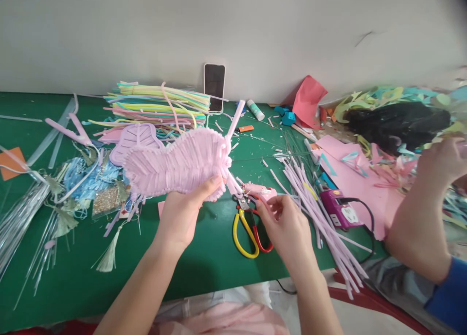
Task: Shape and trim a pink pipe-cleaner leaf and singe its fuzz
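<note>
A lilac wing-shaped piece made of fuzzy pipe cleaners (175, 165) is raised above the table in my left hand (186, 208). My left thumb presses on its right end, where loose pipe-cleaner ends stick out. My right hand (286, 223) is closed in a pinch beside scissors (246, 233) with yellow and red handles. Whatever its fingertips hold is too small to make out. Just beyond those fingertips lies a pink glue gun (260, 191), partly covered. To the right of my right hand spreads a bundle of lilac pipe cleaners (324, 233).
Multicoloured pipe cleaners (156, 104) are heaped at the back of the green table (207, 272), by a phone (214, 87) leaning on the wall. A purple power strip (339, 208) sits right. Another person's arm (419, 213) reaches in there. Tassels and wires (22, 223) lie left.
</note>
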The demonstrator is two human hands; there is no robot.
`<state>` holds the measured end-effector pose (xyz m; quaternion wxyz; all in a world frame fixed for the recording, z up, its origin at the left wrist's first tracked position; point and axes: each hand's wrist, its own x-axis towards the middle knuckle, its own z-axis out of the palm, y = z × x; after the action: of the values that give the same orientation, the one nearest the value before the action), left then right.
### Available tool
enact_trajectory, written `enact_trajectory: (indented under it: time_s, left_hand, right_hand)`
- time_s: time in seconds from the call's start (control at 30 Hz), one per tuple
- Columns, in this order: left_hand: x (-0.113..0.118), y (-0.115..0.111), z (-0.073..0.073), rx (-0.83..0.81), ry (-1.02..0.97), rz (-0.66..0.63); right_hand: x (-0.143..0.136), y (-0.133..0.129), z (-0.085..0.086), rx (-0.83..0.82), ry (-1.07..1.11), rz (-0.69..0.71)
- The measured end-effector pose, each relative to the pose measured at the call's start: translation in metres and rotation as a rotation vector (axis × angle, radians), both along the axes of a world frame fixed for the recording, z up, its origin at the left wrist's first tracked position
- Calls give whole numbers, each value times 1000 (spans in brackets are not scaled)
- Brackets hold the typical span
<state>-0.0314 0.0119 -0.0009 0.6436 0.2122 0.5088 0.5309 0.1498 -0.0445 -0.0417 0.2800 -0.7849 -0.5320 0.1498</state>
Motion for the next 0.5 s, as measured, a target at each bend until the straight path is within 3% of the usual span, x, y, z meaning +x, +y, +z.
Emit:
enact_trajectory:
  time_s: [0.13, 0.27, 0.43, 0.5]
  left_hand:
    - [-4, 4, -9, -21, 73, 22]
    - [-8, 6, -12, 65, 64, 12]
    - [-6, 5, -9, 75, 41, 35]
    - [-5, 5, -7, 66, 41, 53]
  right_hand:
    - [2, -17, -10, -35, -96, 61]
    - [8, -17, -15, 56, -261, -25]
    - [11, 6, -27, -189, -276, -1]
    - [11, 12, -30, -209, -235, -30]
